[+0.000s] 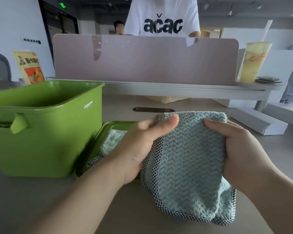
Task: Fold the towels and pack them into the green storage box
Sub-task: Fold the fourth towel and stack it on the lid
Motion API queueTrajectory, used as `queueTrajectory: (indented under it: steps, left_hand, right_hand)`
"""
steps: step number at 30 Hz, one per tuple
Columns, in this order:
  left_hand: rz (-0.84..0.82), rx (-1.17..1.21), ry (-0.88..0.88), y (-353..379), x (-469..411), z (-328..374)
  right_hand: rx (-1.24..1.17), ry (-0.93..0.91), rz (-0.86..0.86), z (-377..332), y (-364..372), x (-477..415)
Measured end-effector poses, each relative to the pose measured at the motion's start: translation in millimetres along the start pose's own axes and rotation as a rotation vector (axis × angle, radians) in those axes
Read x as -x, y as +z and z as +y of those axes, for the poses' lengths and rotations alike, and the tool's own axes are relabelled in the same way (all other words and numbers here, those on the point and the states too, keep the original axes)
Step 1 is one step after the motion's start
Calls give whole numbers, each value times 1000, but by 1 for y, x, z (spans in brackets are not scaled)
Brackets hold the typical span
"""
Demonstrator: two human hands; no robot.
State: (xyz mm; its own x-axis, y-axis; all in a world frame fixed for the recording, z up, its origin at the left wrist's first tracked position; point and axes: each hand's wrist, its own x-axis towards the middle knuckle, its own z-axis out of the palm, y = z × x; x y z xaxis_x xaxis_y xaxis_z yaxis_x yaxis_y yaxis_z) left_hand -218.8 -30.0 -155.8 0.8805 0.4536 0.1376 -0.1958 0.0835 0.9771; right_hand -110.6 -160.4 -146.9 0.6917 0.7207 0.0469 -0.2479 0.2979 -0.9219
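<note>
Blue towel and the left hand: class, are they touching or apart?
Touching. The head view shows the left hand with its thumb pressed on the blue towel beside the checked edge.

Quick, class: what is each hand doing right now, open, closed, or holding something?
Left hand: closed grip on the blue towel, left edge.
Right hand: closed grip on the same towel, right edge.
</note>
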Motion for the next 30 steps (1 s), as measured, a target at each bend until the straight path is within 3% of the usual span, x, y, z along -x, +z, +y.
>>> queueTrajectory:
  steps: [4, 7, 11, 16, 19, 23, 28, 30]
  left_hand:
    - [85, -143, 238, 1, 1, 3]
    - [114, -189, 276, 1, 1, 3]
    - [126, -208, 208, 1, 0, -2]
    - [89, 74, -19, 12, 2, 7]
    - [72, 11, 15, 5, 4, 3]
    - [-60, 3, -312, 3, 3, 5]
    - [21, -43, -105, 0, -3, -6]
    - [49, -96, -37, 1, -3, -9]
  right_hand:
    - [-27, -80, -28, -3, -1, 1]
    - [-110, -8, -67, -9, 2, 4]
    - [-176, 138, -59, -11, -2, 3]
    - [-159, 259, -92, -8, -8, 1]
    - [-92, 239, -70, -8, -10, -3]
    - [59, 284, -164, -6, -16, -6]
    - [190, 285, -148, -8, -16, -7]
    - [207, 199, -38, -5, -17, -11]
